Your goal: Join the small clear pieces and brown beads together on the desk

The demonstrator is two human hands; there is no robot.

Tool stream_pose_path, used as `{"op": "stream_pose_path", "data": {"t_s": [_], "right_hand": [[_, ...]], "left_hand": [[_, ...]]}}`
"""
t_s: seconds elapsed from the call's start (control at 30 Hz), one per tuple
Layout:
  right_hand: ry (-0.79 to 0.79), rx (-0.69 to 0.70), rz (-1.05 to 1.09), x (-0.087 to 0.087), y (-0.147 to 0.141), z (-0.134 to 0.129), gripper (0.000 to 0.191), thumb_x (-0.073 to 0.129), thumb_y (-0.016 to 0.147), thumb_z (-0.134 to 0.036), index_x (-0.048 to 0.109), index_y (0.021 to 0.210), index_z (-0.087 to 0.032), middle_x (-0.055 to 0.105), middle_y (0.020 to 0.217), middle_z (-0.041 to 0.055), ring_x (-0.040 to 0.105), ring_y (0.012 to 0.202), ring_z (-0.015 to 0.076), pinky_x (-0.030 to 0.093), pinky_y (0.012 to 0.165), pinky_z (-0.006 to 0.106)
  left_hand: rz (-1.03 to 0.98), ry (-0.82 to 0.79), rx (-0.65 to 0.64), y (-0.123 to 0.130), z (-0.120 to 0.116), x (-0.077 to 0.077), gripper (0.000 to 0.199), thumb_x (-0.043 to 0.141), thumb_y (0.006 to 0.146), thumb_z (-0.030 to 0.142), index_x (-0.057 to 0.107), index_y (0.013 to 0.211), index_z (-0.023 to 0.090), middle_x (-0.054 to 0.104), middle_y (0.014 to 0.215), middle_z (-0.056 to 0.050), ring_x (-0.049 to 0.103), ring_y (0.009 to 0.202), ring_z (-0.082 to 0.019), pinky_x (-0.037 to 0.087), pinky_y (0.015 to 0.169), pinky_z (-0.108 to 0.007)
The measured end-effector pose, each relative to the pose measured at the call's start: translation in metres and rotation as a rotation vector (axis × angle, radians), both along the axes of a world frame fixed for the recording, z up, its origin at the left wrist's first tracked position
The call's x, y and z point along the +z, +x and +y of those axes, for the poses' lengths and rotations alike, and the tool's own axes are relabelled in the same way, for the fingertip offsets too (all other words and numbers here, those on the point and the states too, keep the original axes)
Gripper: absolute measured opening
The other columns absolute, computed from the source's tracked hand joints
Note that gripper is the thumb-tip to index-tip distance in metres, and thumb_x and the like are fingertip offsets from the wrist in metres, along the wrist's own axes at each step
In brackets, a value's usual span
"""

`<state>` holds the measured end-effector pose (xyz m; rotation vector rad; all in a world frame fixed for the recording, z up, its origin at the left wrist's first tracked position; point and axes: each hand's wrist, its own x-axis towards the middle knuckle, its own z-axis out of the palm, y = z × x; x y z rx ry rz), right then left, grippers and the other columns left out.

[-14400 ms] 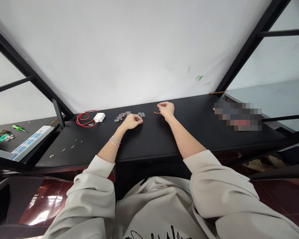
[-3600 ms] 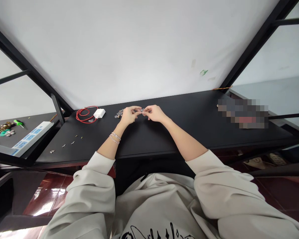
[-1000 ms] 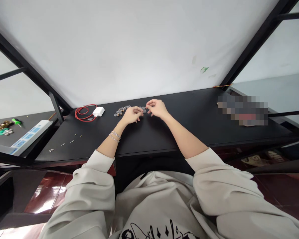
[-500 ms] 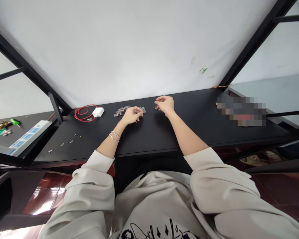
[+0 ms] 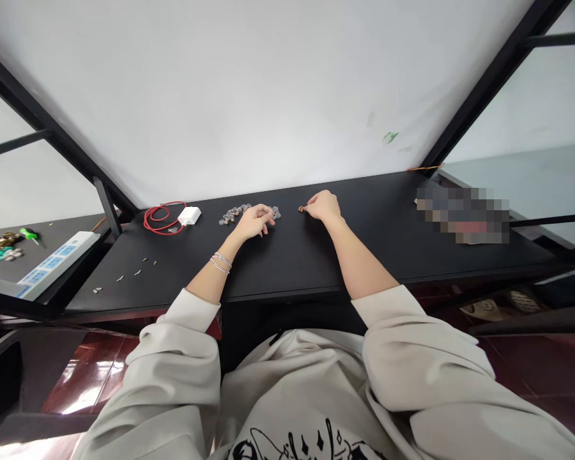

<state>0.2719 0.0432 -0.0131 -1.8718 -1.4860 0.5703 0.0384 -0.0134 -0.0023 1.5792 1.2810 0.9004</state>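
Note:
My left hand (image 5: 255, 221) rests low over the black tabletop (image 5: 278, 268), thumb and fingers curled together. Whatever it may hold is too small to make out. Just behind and beside it lie several small clear round pieces with copper-coloured parts (image 5: 230, 216), and more clear round pieces (image 5: 276, 213) show past its fingertips. To the right, my right hand (image 5: 324, 206) is closed in a pinch, its fingertips at a small cluster of copper-coloured pieces (image 5: 301, 209) on the tabletop. The fingers partly cover that cluster.
A white charger (image 5: 189, 216) with a coiled red cable (image 5: 146, 223) lies back left. Tiny metal bits (image 5: 137, 273) are scattered front left. Beyond the frame post are a power strip (image 5: 52, 265) and a green screwdriver (image 5: 29, 234). A blurred-out object (image 5: 464, 215) lies right.
My right hand has lowered and shifted slightly right, its raised fingers now closed in a pinch at the copper-coloured pieces. The left hand has hardly moved.

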Motion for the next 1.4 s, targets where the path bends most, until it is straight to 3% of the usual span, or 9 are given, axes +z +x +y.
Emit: {"op": "stream_pose_path", "data": {"t_s": [0.17, 0.5, 0.7, 0.9, 0.97, 1.03, 1.17, 1.27, 1.4], "right_hand": [[-0.045, 0.049, -0.016, 0.004, -0.003, -0.006, 0.017, 0.091, 0.070, -0.016, 0.075, 0.072, -0.018, 0.077, 0.091, 0.0147, 0.074, 0.102, 0.0321, 0.061, 0.093, 0.044], [-0.038, 0.078, -0.029, 0.005, -0.004, -0.007, 0.016, 0.091, 0.068, -0.017, 0.076, 0.073, -0.018, 0.077, 0.087, 0.0127, 0.075, 0.096, 0.0302, 0.062, 0.090, 0.043], [0.016, 0.049, -0.039, 0.009, -0.005, -0.011, 0.019, 0.090, 0.069, -0.018, 0.077, 0.083, -0.018, 0.077, 0.098, 0.0133, 0.073, 0.103, 0.0296, 0.060, 0.096, 0.044], [0.102, 0.016, 0.005, 0.018, -0.012, -0.019, 0.004, 0.080, 0.081, -0.017, 0.078, 0.084, -0.018, 0.078, 0.097, 0.0127, 0.074, 0.104, 0.0290, 0.058, 0.099, 0.042], [0.146, 0.075, 0.070, 0.018, -0.017, -0.021, 0.003, 0.079, 0.083, -0.019, 0.078, 0.083, -0.017, 0.078, 0.089, 0.0114, 0.075, 0.093, 0.0259, 0.060, 0.092, 0.037], [0.149, 0.197, 0.181, 0.016, -0.024, -0.023, 0.008, 0.079, 0.085, -0.022, 0.078, 0.084, -0.015, 0.078, 0.083, 0.0100, 0.075, 0.076, 0.0208, 0.062, 0.075, 0.031], [-0.010, 0.505, 0.440, 0.014, -0.039, -0.032, 0.017, 0.080, 0.088, -0.029, 0.077, 0.084, -0.013, 0.079, 0.087, 0.0110, 0.065, 0.052, 0.0121, 0.044, 0.038, 0.020], [-0.080, 0.589, 0.537, 0.014, -0.045, -0.037, 0.019, 0.086, 0.084, -0.029, 0.077, 0.085, -0.012, 0.080, 0.089, 0.0118, 0.066, 0.051, 0.0114, 0.037, 0.032, 0.017], [-0.102, 0.557, 0.581, 0.015, -0.047, -0.038, 0.015, 0.084, 0.086, -0.023, 0.075, 0.083, -0.011, 0.080, 0.087, 0.0110, 0.065, 0.049, 0.0097, 0.039, 0.033, 0.017]], "left_hand": [[0.006, -0.008, 0.003, 0.001, -0.001, 0.001, 0.022, 0.069, 0.096, 0.033, 0.058, 0.090, 0.016, 0.071, 0.074, -0.001, 0.056, 0.042, -0.008, 0.040, 0.040, -0.019], [0.011, -0.006, -0.003, 0.000, 0.001, -0.001, 0.015, 0.063, 0.099, 0.026, 0.057, 0.090, 0.016, 0.068, 0.073, 0.001, 0.055, 0.041, -0.007, 0.040, 0.039, -0.019], [0.012, 0.010, -0.005, 0.001, 0.000, 0.001, 0.015, 0.063, 0.099, 0.026, 0.057, 0.089, 0.017, 0.065, 0.069, 0.002, 0.052, 0.040, -0.007, 0.039, 0.039, -0.018], [0.022, 0.081, 0.000, -0.003, 0.006, -0.008, 0.011, 0.063, 0.098, 0.028, 0.060, 0.093, 0.019, 0.059, 0.070, 0.004, 0.049, 0.040, -0.006, 0.039, 0.038, -0.018], [0.047, 0.124, 0.000, -0.005, 0.008, -0.012, 0.012, 0.065, 0.096, 0.031, 0.062, 0.094, 0.019, 0.059, 0.070, 0.003, 0.049, 0.042, -0.006, 0.039, 0.039, -0.018], [0.072, 0.164, -0.001, -0.006, 0.010, -0.015, 0.014, 0.068, 0.094, 0.032, 0.064, 0.094, 0.019, 0.059, 0.070, 0.003, 0.049, 0.042, -0.006, 0.040, 0.039, -0.019], [0.066, 0.210, 0.003, -0.008, 0.010, -0.016, 0.017, 0.074, 0.089, 0.030, 0.067, 0.097, 0.017, 0.065, 0.075, 0.001, 0.049, 0.042, -0.006, 0.039, 0.038, -0.020], [0.041, 0.234, 0.008, -0.008, 0.009, -0.014, 0.021, 0.079, 0.084, 0.030, 0.071, 0.098, 0.016, 0.071, 0.079, -0.002, 0.051, 0.042, -0.007, 0.039, 0.037, -0.021], [0.001, 0.229, 0.016, -0.007, 0.008, -0.011, 0.026, 0.081, 0.083, 0.030, 0.077, 0.101, 0.012, 0.075, 0.076, -0.005, 0.056, 0.044, -0.009, 0.043, 0.038, -0.021]]}}
